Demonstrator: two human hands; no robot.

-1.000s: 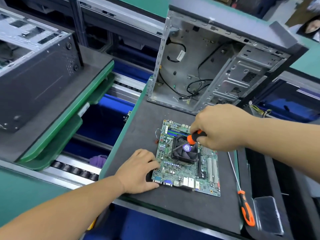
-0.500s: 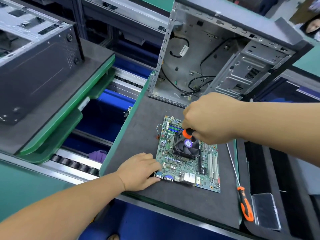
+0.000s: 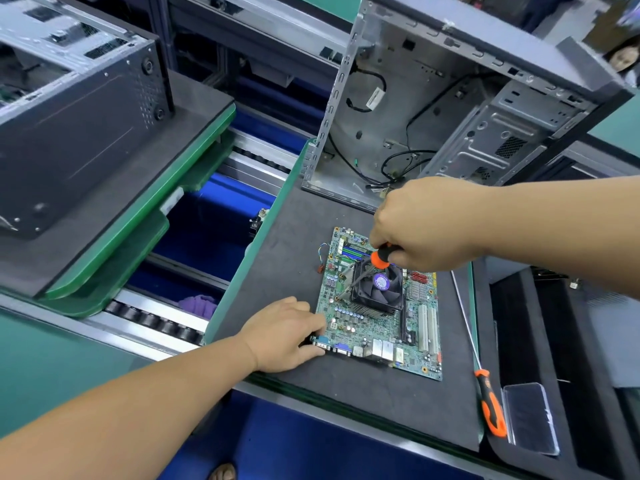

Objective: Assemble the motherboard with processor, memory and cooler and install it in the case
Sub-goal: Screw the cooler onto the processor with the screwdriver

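1. The motherboard (image 3: pixel 377 320) lies flat on the dark mat of the worktop (image 3: pixel 277 258), and every place below is told from it. Bare mat lies to its left as far as the green left edge of the worktop, and a strip of bare mat runs between its near edge and the near edge of the worktop.
2. Beyond its far edge the open case (image 3: pixel 450 109) stands on the same mat, its open side facing the board, loose black cables lying inside. A band of mat separates board and case.
3. To the board's right a spare screwdriver (image 3: pixel 485 393) lies on the mat, its thin shaft reaching away toward the case and its orange handle nearest the viewer; a clear plastic box (image 3: pixel 530 417) sits just right of that handle.
4. The board's long axis runs from near to far, tilted slightly; its port row faces the near edge, the green memory slots the far end.
5. The cooler (image 3: pixel 377 289) with its black fan sits on the board's far half, fan upward.
6. The right hand (image 3: pixel 422 223) is clenched round an orange-handled screwdriver (image 3: pixel 381 256), held over the cooler's far left corner with the shaft slanting down to the left.
7. The left hand (image 3: pixel 284 334) rests on the mat at the board's near left corner, its fingers curled against the board's edge by the ports.
8. Far left of the board, across a gap showing conveyor rollers, a second case (image 3: pixel 76 133) rests on another pallet.
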